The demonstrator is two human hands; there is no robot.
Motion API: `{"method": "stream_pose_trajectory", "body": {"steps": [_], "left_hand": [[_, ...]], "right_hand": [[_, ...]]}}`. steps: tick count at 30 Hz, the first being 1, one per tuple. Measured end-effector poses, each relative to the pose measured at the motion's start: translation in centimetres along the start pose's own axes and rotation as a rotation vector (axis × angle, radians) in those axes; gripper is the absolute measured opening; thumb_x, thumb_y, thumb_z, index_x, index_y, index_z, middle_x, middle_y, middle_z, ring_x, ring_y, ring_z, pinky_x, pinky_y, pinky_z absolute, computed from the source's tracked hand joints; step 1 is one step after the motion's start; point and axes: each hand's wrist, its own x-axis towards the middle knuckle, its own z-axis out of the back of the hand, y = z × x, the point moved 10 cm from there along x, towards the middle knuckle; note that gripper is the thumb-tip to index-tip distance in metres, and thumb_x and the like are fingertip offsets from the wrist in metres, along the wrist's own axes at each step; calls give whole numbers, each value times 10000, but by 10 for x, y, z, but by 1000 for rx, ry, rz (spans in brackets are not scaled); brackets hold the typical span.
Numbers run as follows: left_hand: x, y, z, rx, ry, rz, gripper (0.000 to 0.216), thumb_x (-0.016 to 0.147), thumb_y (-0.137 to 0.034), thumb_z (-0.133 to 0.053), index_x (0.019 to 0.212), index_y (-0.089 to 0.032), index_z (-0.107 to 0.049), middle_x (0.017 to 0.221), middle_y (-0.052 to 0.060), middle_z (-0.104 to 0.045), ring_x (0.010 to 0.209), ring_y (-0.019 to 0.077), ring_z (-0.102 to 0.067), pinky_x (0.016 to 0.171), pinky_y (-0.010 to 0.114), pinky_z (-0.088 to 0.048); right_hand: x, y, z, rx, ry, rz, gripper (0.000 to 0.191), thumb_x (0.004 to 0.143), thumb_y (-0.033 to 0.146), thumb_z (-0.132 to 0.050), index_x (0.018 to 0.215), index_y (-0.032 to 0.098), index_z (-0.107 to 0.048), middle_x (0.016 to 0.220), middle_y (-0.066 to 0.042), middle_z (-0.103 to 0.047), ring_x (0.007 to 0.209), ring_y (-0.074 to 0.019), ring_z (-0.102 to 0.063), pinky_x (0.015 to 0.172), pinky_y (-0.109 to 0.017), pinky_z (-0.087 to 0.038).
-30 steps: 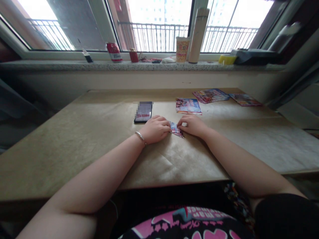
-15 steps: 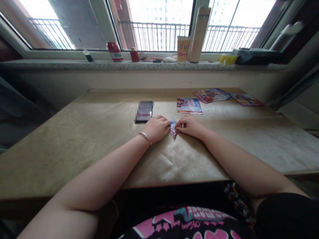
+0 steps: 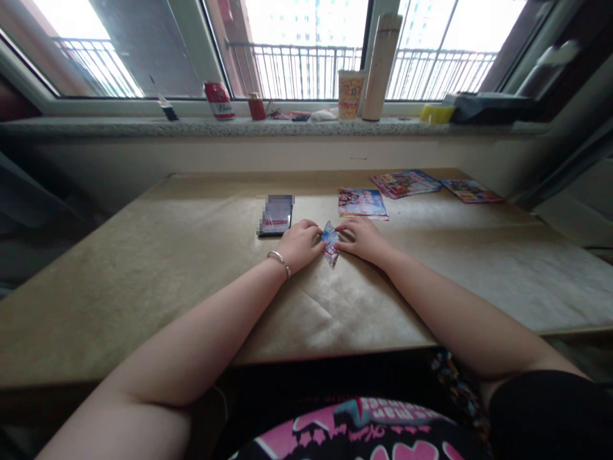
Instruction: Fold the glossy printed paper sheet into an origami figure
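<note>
A small folded piece of printed paper [image 3: 330, 243], pink and blue, lies on the brown-paper-covered table [image 3: 191, 268] between my two hands. My left hand [image 3: 299, 243] rests on the table with curled fingers pinching the paper's left edge; a silver bangle circles that wrist. My right hand [image 3: 363, 237] presses its fingertips on the paper's right edge, fingers close together. The folded piece looks like a narrow diamond pointing toward me.
A dark phone [image 3: 276, 214] lies just behind my left hand. Colourful printed sheets [image 3: 361, 202] [image 3: 405, 183] [image 3: 471, 190] lie at the back right. The windowsill holds a red can [image 3: 219, 100], a paper cup [image 3: 350, 94], a tall flask [image 3: 380, 59] and a yellow sponge [image 3: 436, 113].
The folded paper has turned from lying slantwise to a narrow diamond pointing toward me, and both hands have shifted slightly away from me with it.
</note>
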Motion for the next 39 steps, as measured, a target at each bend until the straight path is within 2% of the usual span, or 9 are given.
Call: {"method": "stream_pose_trajectory", "body": {"steps": [3, 9, 14, 18, 22, 28, 32, 39], "left_hand": [[0, 3, 1, -63, -3, 20, 330, 832, -391, -594, 1050, -152, -660, 1106, 106, -619, 1057, 246, -591, 966, 383, -473], [0, 5, 3, -135, -30, 35, 293, 805, -334, -636, 1041, -162, -629, 1060, 89, -648, 1020, 239, -609, 917, 386, -492], [0, 7, 3, -262, -42, 47, 307, 792, -262, -637, 1082, -177, -583, 971, 44, -689, 941, 204, -642, 849, 346, -511], [0, 11, 2, -298, -41, 70, 370, 786, -237, -642, 1144, -182, -562, 913, 15, -707, 922, 199, -648, 862, 345, -499], [2, 6, -1, -249, -3, 3, 270, 795, -231, -625, 1061, -185, -635, 927, 25, -703, 912, 202, -640, 855, 343, -493], [2, 2, -3, -183, 29, -76, 169, 815, -282, -625, 942, -189, -687, 944, 49, -682, 937, 213, -614, 891, 367, -477], [1, -4, -1, -192, 28, -168, 130, 835, -278, -618, 899, -212, -710, 927, 43, -672, 930, 195, -611, 898, 346, -474], [-1, -12, 2, -137, 37, -272, 140, 852, -222, -605, 916, -201, -729, 906, 50, -680, 907, 183, -611, 890, 328, -481]], "right_hand": [[1, 1, 3, 60, -13, -1, 330, 702, 317, -759, 1003, 206, -683, 1046, -92, -665, 1054, -262, -563, 937, -431, -427], [2, 4, 6, 196, -4, -9, 209, 733, 220, -693, 937, 187, -659, 942, -58, -698, 931, -208, -600, 850, -361, -454], [1, 4, 2, 261, 15, -13, 252, 721, 159, -652, 971, 184, -632, 862, -27, -694, 834, -172, -607, 783, -316, -452], [1, 1, 0, 288, 28, -24, 270, 726, 150, -630, 992, 192, -616, 842, -15, -698, 805, -163, -602, 748, -298, -448], [0, 0, -2, 311, 53, -27, 263, 733, 159, -622, 995, 182, -627, 834, -19, -702, 790, -163, -605, 741, -295, -446], [0, 3, 1, 201, 60, -9, 82, 744, 208, -621, 806, 190, -671, 766, -14, -659, 731, -153, -561, 669, -268, -416], [-2, 10, 3, 168, 80, 59, 85, 763, 208, -606, 791, 191, -684, 711, -3, -634, 685, -142, -534, 650, -259, -398], [-2, 19, 3, 190, 137, 165, 124, 778, 197, -622, 831, 200, -735, 765, -25, -688, 741, -151, -593, 719, -272, -439]]}}
